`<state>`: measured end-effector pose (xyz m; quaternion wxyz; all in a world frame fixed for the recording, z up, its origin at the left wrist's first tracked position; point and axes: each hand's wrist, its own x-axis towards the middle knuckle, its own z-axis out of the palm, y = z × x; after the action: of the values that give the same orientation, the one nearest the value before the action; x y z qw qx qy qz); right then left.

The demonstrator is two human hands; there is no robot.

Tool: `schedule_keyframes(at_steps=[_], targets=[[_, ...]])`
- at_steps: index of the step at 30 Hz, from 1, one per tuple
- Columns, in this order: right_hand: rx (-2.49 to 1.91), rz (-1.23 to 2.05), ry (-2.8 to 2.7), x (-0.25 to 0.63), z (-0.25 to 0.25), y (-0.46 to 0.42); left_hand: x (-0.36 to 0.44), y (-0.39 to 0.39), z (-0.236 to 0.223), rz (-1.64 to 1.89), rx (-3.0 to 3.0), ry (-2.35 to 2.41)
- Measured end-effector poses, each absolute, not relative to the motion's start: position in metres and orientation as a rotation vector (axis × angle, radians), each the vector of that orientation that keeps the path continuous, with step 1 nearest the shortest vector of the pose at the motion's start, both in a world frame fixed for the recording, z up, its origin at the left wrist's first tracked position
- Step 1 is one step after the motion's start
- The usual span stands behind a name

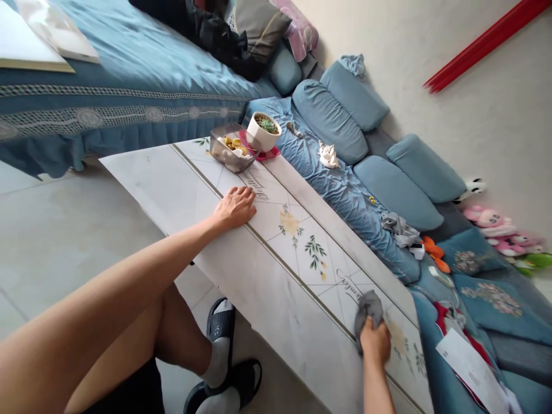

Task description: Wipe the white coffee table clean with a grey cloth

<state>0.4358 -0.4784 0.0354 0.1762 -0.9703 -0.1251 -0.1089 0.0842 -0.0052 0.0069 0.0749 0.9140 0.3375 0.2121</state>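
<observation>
Table (302, 322): one, pale, marble-patterned, with a flowered band along it; cloth (370, 305): one, grey, bunched, on that band at four o'clock from the left hand (236, 207); right hand (376, 342): fingers curled closely about the cloth, some tips hidden; left hand: palm down on the table, fingers loosely bent and side by side, nothing seen in their hold (from where I stand, I cannot tell what is under the palm); bowl (224, 156): one, see-through, scraps inside, at twelve o'clock from that hand; flowerpot (257, 138): one, white, planted, at one o'clock, just beside the bowl; sofa (345, 184): blue, from one round to four o'clock; step in hand, by my judgement: cloth held to the surface; any further stroke calls for even pressure, the left hand serving as prop.
</observation>
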Motion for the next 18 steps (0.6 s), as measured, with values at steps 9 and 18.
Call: schedule_keyframes(at_steps=[9,18], targets=[[-2.178,-0.148,-1.511,0.255,0.006,-0.256,0.078,-0.009,0.014,0.561,2.72,1.049],[-2.307,-0.189,-1.213,0.256,-0.023,-0.562,0.082,-0.007,0.001,0.643,2.756,1.006]])
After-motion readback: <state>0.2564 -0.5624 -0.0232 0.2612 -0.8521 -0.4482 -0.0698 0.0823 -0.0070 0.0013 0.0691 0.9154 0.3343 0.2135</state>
